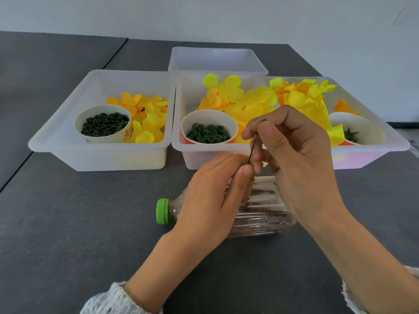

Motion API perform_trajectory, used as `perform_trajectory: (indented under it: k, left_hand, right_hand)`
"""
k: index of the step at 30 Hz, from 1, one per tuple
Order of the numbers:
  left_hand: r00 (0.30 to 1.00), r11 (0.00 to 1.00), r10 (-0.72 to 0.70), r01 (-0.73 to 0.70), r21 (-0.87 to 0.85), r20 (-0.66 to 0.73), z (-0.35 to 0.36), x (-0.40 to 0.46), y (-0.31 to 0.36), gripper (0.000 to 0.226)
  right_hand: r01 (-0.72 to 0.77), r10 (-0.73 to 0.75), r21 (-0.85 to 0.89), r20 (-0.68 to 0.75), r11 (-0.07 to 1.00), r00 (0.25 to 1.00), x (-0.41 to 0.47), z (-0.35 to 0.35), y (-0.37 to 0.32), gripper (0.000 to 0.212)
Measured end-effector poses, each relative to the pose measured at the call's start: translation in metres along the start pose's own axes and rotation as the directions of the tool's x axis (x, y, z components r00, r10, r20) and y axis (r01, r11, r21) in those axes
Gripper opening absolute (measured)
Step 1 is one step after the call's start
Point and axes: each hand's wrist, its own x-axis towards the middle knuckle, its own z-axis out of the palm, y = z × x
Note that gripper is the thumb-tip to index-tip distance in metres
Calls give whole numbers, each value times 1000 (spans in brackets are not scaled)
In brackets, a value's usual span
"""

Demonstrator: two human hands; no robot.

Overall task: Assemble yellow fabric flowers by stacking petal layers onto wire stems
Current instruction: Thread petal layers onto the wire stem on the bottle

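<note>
Head view: left hand (213, 191) pinches wire stem (252, 152) low, its length rising steeply to right hand's (292, 150) pinch just above.

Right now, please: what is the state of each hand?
Left hand: fingers closed, pinching the lower end of the wire stem.
Right hand: fingers closed, pinching the upper part of the same stem.

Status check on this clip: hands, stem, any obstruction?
Left hand pinches wire stem low. Right hand pinches its top at the small green piece. No petals on yet. Bottle lies beneath, nothing blocking.
</note>
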Motion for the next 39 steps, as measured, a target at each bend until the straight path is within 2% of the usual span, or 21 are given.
perform_trajectory:
  k: [8, 19, 39]
  left_hand:
    - [999, 995, -13, 8, -102, -48, 7, 2, 1, 32]
    - [996, 1000, -9, 9, -6, -84, 9, 5, 2, 34]
    - [996, 996, -68, 71, 61, -52, 6, 9, 5, 35]
  right_hand:
    - [-29, 29, -15, 2, 999, 1000, -6, -3, 0, 16]
    - [-22, 22, 2, -41, 1000, 999, -6, 1, -3, 16]
    - [19, -32, -161, -79, 987, 996, 3, 5, -4, 14]
